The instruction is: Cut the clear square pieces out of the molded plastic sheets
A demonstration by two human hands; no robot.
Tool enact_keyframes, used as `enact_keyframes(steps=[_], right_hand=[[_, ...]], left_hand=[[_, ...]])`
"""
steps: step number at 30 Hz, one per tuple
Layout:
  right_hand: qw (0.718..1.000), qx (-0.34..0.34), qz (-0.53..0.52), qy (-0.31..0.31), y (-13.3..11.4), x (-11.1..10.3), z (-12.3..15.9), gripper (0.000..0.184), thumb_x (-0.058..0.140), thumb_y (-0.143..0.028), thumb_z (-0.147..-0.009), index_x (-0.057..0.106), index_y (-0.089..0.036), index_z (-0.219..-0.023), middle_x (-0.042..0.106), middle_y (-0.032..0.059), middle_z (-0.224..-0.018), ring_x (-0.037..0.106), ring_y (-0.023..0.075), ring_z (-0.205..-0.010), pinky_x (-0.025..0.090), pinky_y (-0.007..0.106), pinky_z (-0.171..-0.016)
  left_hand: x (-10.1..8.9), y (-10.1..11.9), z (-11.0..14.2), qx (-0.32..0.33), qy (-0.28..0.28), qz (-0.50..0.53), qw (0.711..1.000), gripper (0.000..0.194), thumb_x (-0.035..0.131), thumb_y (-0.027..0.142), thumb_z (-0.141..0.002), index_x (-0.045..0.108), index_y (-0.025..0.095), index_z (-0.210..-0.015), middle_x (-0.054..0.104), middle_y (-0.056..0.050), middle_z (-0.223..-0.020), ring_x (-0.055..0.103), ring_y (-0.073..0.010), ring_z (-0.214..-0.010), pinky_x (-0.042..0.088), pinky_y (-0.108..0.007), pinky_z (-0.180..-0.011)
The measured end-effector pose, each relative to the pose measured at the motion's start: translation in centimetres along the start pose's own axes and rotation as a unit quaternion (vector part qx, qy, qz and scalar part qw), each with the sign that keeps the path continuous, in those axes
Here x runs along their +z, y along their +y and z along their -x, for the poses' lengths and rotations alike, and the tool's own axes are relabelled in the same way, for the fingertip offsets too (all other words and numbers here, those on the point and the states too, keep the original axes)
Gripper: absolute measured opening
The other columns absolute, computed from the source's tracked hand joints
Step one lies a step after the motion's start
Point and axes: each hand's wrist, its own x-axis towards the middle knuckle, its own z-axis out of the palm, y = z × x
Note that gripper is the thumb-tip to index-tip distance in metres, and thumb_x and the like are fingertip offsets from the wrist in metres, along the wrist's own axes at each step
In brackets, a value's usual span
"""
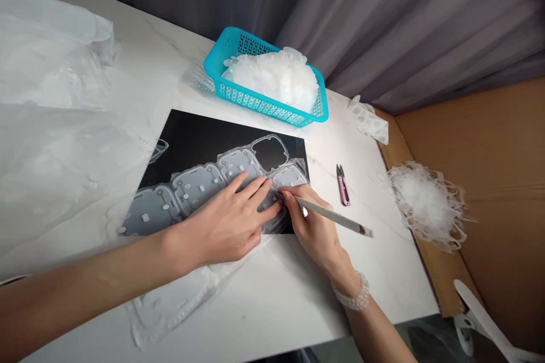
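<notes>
A translucent silicone strip of keypad-like squares (196, 187) lies across a black mat (200, 136) on the white table. My left hand (232, 218) lies flat on the strip with its fingers stretched out, pressing it down. My right hand (313, 227) is closed around a thin grey knife-like tool (336, 217), held like a pen, its tip at the strip's right end beside my left fingertips. One square near the strip's upper end is an empty frame (270, 150).
A turquoise basket (259, 105) heaped with white silicone pieces stands behind the mat. Small pink snips (343, 184) lie right of it. Trimmed scraps (426, 204) pile on a cardboard box at right. Clear plastic sheeting (51, 96) covers the table's left.
</notes>
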Motion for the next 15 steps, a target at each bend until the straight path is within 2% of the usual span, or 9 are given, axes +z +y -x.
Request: enact_keyframes(steps=[7, 15], right_hand=[[0.999, -0.039, 0.007, 0.011, -0.1, -0.4, 2.0, 0.02, 0.048, -0.009, -0.096, 0.062, -0.02, -0.106, 0.066, 0.0103, -0.101, 0.065, 0.0207, -0.097, 0.055, 0.038, -0.084], [0.997, -0.065, 0.039, 0.029, 0.8, 0.7, 1.6, 0.028, 0.047, -0.011, -0.097, 0.062, -0.023, -0.118, 0.064, 0.0089, -0.099, 0.065, 0.0187, -0.087, 0.057, 0.034, -0.077]], left_hand=[[-0.3, 0.3, 0.0, -0.004, -0.024, 0.003, 1.0, 0.051, 0.048, 0.025, -0.091, 0.047, 0.011, -0.14, 0.04, -0.031, -0.149, 0.035, -0.043, -0.14, 0.027, -0.064, -0.109], [-0.5, 0.5, -0.3, -0.014, -0.019, -0.002, 1.0, 0.049, 0.045, 0.025, -0.091, 0.048, 0.009, -0.137, 0.045, -0.029, -0.145, 0.039, -0.0423, -0.137, 0.03, -0.064, -0.108]])
